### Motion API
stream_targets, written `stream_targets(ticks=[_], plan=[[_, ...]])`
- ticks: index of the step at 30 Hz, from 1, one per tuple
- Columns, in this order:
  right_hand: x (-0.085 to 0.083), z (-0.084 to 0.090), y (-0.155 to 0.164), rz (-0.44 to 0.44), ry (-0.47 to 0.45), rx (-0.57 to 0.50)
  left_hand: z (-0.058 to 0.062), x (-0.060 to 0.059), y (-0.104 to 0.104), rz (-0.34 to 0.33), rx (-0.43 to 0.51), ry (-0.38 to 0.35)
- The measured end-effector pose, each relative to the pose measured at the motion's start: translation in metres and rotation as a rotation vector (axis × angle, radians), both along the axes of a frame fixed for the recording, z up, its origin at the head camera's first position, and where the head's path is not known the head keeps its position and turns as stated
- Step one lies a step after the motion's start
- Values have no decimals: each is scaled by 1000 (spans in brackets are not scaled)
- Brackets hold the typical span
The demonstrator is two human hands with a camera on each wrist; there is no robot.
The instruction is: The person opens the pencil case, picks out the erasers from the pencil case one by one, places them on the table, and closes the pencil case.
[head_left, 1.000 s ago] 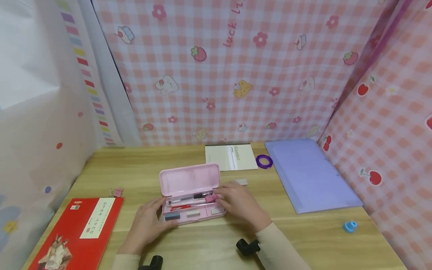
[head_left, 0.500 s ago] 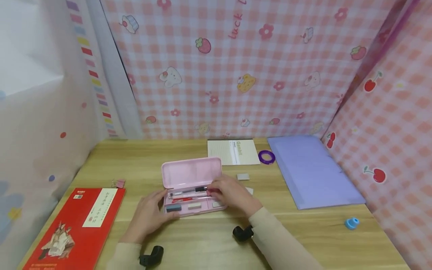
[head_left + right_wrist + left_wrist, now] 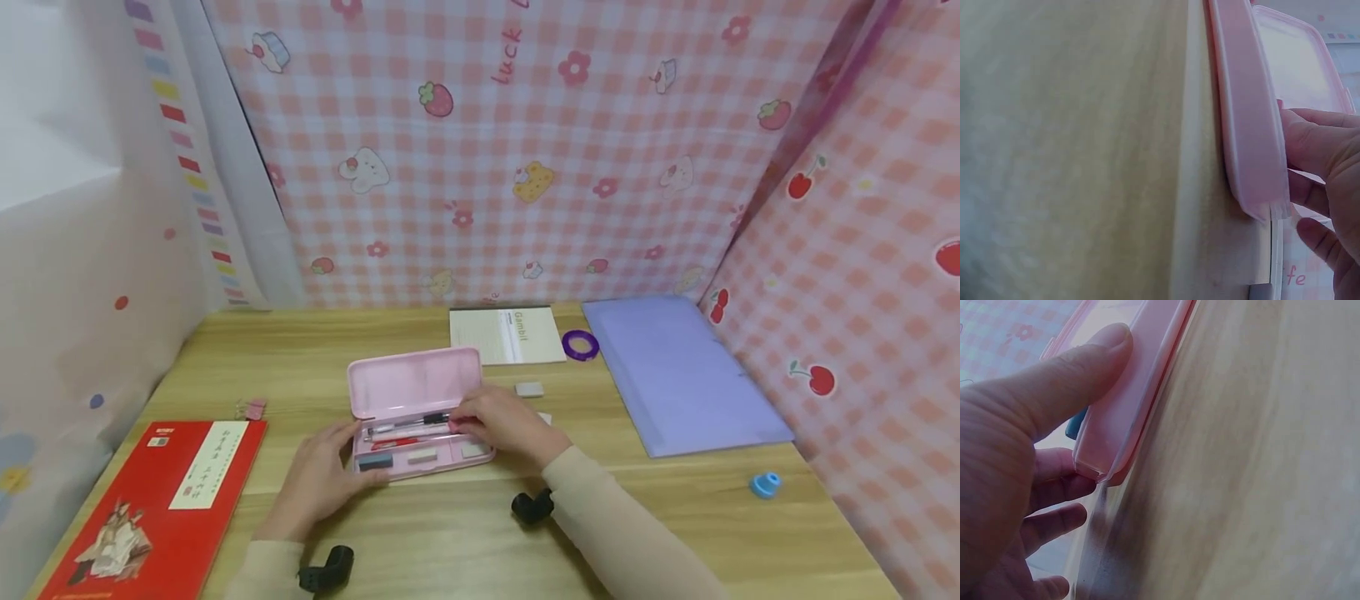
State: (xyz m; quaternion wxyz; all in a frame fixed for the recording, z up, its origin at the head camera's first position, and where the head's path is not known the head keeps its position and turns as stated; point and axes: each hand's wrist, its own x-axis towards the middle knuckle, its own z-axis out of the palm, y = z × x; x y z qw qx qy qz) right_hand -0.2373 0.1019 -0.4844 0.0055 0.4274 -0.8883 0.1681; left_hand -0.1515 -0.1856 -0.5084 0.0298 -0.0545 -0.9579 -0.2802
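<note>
An open pink pencil case point(image 3: 416, 383) lies on the table, lid tilted back. Inside are a black-ended pen point(image 3: 435, 418), a pale pen point(image 3: 408, 433), a red pen point(image 3: 393, 444), a dark blue block point(image 3: 375, 462) and a whitish eraser point(image 3: 422, 456). My left hand point(image 3: 318, 475) grips the case's left end, its thumb point(image 3: 1107, 347) over the front wall and fingers at the end. My right hand point(image 3: 502, 421) reaches over the right end, thumb and forefinger pinching the pale pen's pink end point(image 3: 453, 426), mostly hidden by the fingers.
Behind the case lie a notepad point(image 3: 510, 337), a purple tape ring point(image 3: 581, 344) and a grey-white eraser point(image 3: 529, 389). A purple folder point(image 3: 682, 375) and a blue cone-shaped piece point(image 3: 766, 485) are right; a red book point(image 3: 150, 508) and pink clip point(image 3: 255, 409) are left.
My right hand has moved left from the case's right edge and in over the pens, covering the pink end. My left hand stays on the case's left end.
</note>
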Motion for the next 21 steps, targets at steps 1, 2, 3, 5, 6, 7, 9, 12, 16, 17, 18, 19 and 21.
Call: stream_targets(ticks=[1, 2, 3, 5, 6, 7, 9, 12, 16, 17, 18, 19, 21], plan=[[0, -1, -1, 3, 8, -6, 0, 0, -1, 4, -4, -3], [1, -1, -2, 5, 19, -14, 0, 0, -2, 7, -7, -7], [1, -1, -2, 2, 31, -21, 0, 0, -2, 8, -7, -12], [3, -1, -2, -2, 51, -42, 0, 0, -2, 9, -7, -19], [4, 0, -1, -3, 59, -56, 0, 0, -2, 7, -8, -20], [5, 2, 0, -4, 68, -69, 0, -1, -2, 6, -6, -19], [7, 6, 5, 0, 92, -100, 0, -2, -1, 2, -2, -18], [8, 15, 19, 6, 137, -152, -1, -2, 0, -5, 0, -10], [3, 21, 51, -15, 234, -180, 0, -1, 0, -10, 0, -4], [1, 21, 60, -27, 247, -181, 1, -1, 0, -10, 0, -4], [-2, 20, 70, -43, 260, -173, 1, -1, 0, -10, -1, -3], [-4, 19, 80, -58, 261, -166, 2, 0, 0, -10, -3, -4], [-7, 16, 99, -90, 243, -150, 3, 0, -1, -9, -6, -7]])
